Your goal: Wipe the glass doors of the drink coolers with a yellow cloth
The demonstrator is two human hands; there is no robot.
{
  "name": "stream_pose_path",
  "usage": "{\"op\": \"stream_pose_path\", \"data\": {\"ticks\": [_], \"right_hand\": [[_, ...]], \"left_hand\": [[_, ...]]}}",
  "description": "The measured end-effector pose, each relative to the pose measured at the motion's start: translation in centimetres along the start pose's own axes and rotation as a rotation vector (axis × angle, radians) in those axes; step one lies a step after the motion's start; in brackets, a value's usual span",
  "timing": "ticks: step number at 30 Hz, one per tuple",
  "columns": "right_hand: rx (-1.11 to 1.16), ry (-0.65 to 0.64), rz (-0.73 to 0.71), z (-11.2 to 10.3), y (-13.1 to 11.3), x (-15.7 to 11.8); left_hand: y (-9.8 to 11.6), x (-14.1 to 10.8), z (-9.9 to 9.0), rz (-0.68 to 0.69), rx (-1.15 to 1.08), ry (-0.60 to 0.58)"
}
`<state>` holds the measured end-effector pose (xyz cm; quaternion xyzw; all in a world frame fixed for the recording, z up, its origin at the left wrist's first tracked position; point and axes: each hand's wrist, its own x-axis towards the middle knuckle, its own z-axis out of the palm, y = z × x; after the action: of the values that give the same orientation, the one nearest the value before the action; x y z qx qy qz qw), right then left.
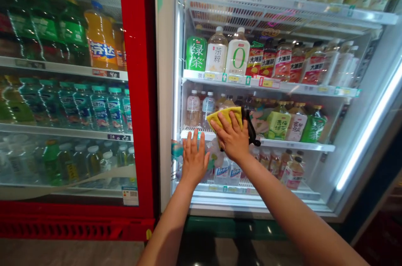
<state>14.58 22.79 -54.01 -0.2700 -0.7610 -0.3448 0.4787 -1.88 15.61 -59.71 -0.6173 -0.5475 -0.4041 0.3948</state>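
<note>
My right hand [234,138] lies over a folded yellow cloth [224,114] and presses it against the glass front of a lit drinks fridge [257,86]. Its fingers spread across the cloth, whose upper edge shows above them. A black curved piece [252,130] juts out beside this hand; I cannot make out what it is. To the left and slightly lower, my left hand [193,157] is flat with fingers stretched out, holding nothing. It rests at the glass near the left side of the fridge, in front of the lower shelves.
Bottled drinks stand on several shelves behind the glass, among them a green tea bottle [196,54]. A red-framed fridge [140,90] with more bottles adjoins on the left. Along the right runs a bright light strip [370,132]. Dark floor [197,249] shows below.
</note>
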Motion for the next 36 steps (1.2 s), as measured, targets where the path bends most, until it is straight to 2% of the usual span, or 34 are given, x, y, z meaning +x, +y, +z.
{"op": "stream_pose_path", "data": {"ticks": [2,4,6,8,11,14,16,18,20,22,25,28,30,32,34,36], "right_hand": [[-0.022,0.044,0.093,-0.7,1.6,0.4],[-0.054,0.081,0.178,-0.9,2.6,-1.3],[-0.075,0.080,0.192,-0.7,2.8,-3.8],[-0.067,0.032,0.121,-0.5,2.6,-5.4],[-0.032,-0.051,0.052,-1.0,3.4,-4.2],[-0.024,0.010,0.154,-2.2,5.9,-1.9],[-0.034,0.101,0.256,-2.7,7.5,-2.2],[-0.054,0.150,0.320,-2.7,8.1,-4.3],[-0.074,0.118,0.296,-2.5,7.8,-6.7],[-0.075,0.024,0.203,-2.4,7.5,-7.9],[-0.050,-0.057,0.129,-3.1,8.6,-6.9],[-0.048,0.010,0.233,-3.9,11.5,-6.0],[-0.064,0.070,0.328,-4.0,13.1,-7.6],[-0.083,0.093,0.371,-3.8,13.7,-10.3],[-0.088,0.055,0.313,-3.6,13.8,-12.5],[-0.084,-0.019,0.193,-3.8,14.2,-12.9]], "left_hand": [[0.5,0.8,0.2,0.041,0.002,0.023],[0.9,1.7,0.3,0.088,0.011,0.047],[1.1,2.5,0.4,0.123,0.020,0.070],[1.3,3.3,0.6,0.142,0.023,0.090],[1.8,4.3,0.9,0.148,0.021,0.111],[2.6,5.2,1.4,0.172,0.002,0.095],[3.3,5.6,1.7,0.198,-0.020,0.076],[4.2,5.8,2.2,0.220,-0.034,0.067],[5.1,5.8,2.8,0.235,-0.041,0.065],[6.1,5.7,3.4,0.246,-0.051,0.068],[7.5,5.8,4.4,0.241,-0.076,0.074],[8.9,5.9,5.2,0.237,-0.091,0.077],[9.9,5.9,5.7,0.252,-0.085,0.083],[11.0,5.9,6.2,0.270,-0.070,0.089],[12.2,5.8,6.6,0.286,-0.056,0.094],[13.3,6.1,6.9,0.297,-0.044,0.097]]}}
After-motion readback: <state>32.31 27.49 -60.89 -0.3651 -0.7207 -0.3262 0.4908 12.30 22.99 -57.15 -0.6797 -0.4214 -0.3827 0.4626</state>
